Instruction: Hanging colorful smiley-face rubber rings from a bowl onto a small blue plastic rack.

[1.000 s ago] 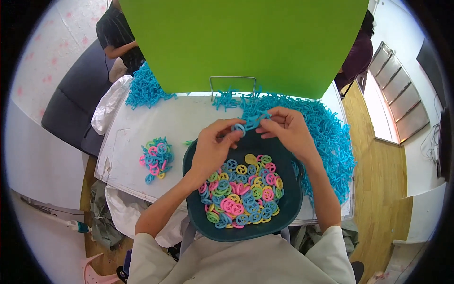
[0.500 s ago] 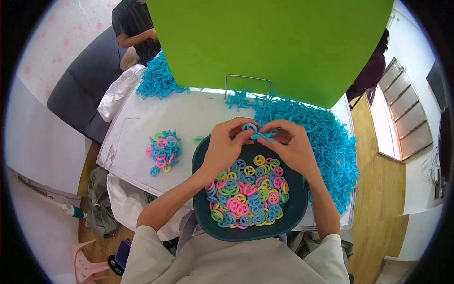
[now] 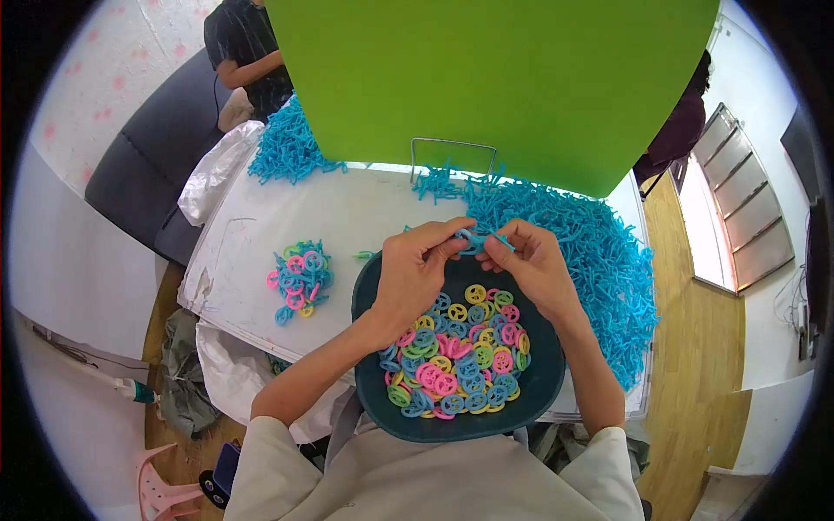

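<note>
Above the far rim of a dark green basin (image 3: 368, 408), my two hands meet with fingertips pinched. In my left hand (image 3: 412, 271) is a blue wheel-shaped plastic ring (image 3: 466, 234). My right hand (image 3: 537, 267) grips a small branched blue plastic piece (image 3: 504, 242), which touches or overlaps the ring; fingers partly hide the joint. Many small spoked rings (image 3: 469, 369) in pink, yellow, green and blue lie in the basin. A large heap of blue plastic pieces (image 3: 604, 278) spreads beside my right forearm. Left of the basin sits a small pile of rings with blue pieces (image 3: 301, 276).
A tall green board (image 3: 495, 78) stands across the back of the white table (image 3: 234, 286), with a wire stand (image 3: 453, 141) before it. Another blue heap (image 3: 291, 143) lies far left, near a person in dark clothing (image 3: 248, 65). A second person (image 3: 682, 122) is partly visible right.
The ring and the branched piece have come together between my fingertips. My right hand has turned slightly, its fingers curling closer around its piece. The basin and piles look unchanged.
</note>
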